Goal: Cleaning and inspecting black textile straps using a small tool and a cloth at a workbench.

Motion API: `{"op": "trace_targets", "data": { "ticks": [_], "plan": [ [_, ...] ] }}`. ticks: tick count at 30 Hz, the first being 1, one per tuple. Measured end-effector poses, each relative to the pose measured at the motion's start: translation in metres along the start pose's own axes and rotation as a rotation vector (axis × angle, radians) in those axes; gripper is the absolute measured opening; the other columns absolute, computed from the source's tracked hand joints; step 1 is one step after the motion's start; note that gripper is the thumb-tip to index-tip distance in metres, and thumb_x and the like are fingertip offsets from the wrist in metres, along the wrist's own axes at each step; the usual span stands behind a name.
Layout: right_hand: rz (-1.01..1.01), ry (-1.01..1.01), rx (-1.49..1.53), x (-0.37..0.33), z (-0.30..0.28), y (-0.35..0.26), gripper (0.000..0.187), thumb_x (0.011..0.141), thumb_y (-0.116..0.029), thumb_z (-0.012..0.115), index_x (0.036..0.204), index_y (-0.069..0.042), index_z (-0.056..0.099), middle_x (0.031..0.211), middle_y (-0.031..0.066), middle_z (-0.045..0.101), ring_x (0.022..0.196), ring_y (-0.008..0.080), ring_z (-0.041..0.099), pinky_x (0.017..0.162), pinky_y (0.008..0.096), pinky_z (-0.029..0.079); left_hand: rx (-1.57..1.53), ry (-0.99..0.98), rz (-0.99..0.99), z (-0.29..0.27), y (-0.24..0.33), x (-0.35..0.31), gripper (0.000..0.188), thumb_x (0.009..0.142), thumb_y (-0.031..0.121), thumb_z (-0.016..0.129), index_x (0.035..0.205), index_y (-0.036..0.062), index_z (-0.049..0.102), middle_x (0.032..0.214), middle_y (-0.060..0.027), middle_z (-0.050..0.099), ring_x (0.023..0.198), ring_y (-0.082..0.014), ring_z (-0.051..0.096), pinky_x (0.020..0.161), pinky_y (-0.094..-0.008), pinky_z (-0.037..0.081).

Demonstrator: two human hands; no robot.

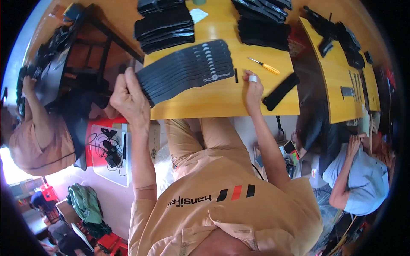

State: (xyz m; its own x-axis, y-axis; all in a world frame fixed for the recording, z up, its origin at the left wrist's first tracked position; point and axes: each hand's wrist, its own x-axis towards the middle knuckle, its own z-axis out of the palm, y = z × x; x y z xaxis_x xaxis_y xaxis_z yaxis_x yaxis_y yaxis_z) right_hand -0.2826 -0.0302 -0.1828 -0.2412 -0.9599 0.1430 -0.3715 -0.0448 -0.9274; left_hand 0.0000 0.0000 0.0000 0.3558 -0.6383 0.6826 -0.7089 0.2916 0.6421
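Observation:
Raised over the left side of the yellow table (192, 106), my left hand (130, 96) grips a fanned stack of flat black fabric pieces (183, 70) by its left end. White printed marks and a row of pale ovals run along the stack's right part. My right hand (253, 89) is at the table's front right, fingers loosely bent and apart, with white tape round one finger. It appears to hold nothing. Just left of its fingertips lies a short black strip (236, 75). A long black fabric piece (280, 91) lies to its right, and beyond it a yellow-handled thin-shafted tool (270, 68).
Piles of black pieces stand at the table's far left (164, 32) and far right (263, 33). A clear bin (113, 170) with black cables is below left. One person (45, 141) sits at left, another (361, 175) at right beside a second yellow table (335, 98).

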Motion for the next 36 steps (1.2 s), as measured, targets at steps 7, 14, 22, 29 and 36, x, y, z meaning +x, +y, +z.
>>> {"op": "trace_targets", "data": {
  "ticks": [7, 14, 22, 29, 36],
  "plan": [
    [0.242, -0.074, 0.469, -0.009, 0.003, -0.108, 0.055, 0.093, -0.050, 0.025, 0.117, -0.008, 0.051, 0.092, 0.0033, 0.056, 0.093, 0.0136, 0.051, 0.075, 0.0303, 0.045, 0.021, -0.049, -0.073, -0.004, -0.018, -0.029, 0.033, 0.088, 0.012, 0.052, 0.062, -0.0020, 0.038, 0.053, -0.0087, 0.027, 0.052, -0.0089, 0.025, 0.043, -0.0283, 0.028],
    [0.214, -0.036, 0.607, -0.007, 0.032, -0.142, 0.039, 0.091, -0.031, 0.049, 0.074, 0.002, 0.061, 0.065, 0.0008, 0.059, 0.055, 0.0052, 0.049, 0.053, 0.0204, 0.041, -0.267, -0.105, -0.245, 0.003, -0.028, -0.038, 0.034, 0.090, 0.015, 0.051, 0.062, 0.0003, 0.039, 0.057, 0.0015, 0.030, 0.056, -0.0069, 0.028, 0.047, -0.0247, 0.028],
    [0.222, -0.060, 0.625, -0.021, 0.034, -0.155, 0.035, 0.091, -0.030, 0.049, 0.070, -0.003, 0.058, 0.062, 0.0010, 0.058, 0.051, 0.0062, 0.050, 0.048, 0.0205, 0.039, -0.763, -0.312, -0.801, 0.005, -0.055, -0.069, 0.029, 0.092, 0.024, 0.048, 0.089, -0.0013, 0.062, 0.080, 0.0012, 0.058, 0.070, -0.0033, 0.049, 0.064, -0.0201, 0.042],
    [0.199, -0.098, 0.842, -0.031, 0.042, -0.147, 0.030, 0.091, -0.027, 0.049, 0.075, -0.003, 0.058, 0.065, 0.0021, 0.060, 0.051, 0.0071, 0.054, 0.049, 0.0204, 0.044, -0.814, -0.287, -0.863, 0.001, -0.059, -0.071, 0.031, 0.092, 0.025, 0.049, 0.095, -0.0038, 0.061, 0.084, -0.0018, 0.061, 0.072, -0.0054, 0.053, 0.066, -0.0217, 0.044],
    [0.290, -0.070, 0.840, -0.030, 0.049, -0.136, 0.030, 0.090, -0.027, 0.051, 0.076, -0.002, 0.058, 0.066, 0.0018, 0.060, 0.053, 0.0072, 0.054, 0.049, 0.0209, 0.044, -0.929, -0.286, -0.924, -0.001, -0.066, -0.073, 0.032, 0.091, 0.026, 0.050, 0.099, -0.0034, 0.060, 0.087, -0.0037, 0.062, 0.072, -0.0070, 0.056, 0.066, -0.0219, 0.046]
  ]
}}
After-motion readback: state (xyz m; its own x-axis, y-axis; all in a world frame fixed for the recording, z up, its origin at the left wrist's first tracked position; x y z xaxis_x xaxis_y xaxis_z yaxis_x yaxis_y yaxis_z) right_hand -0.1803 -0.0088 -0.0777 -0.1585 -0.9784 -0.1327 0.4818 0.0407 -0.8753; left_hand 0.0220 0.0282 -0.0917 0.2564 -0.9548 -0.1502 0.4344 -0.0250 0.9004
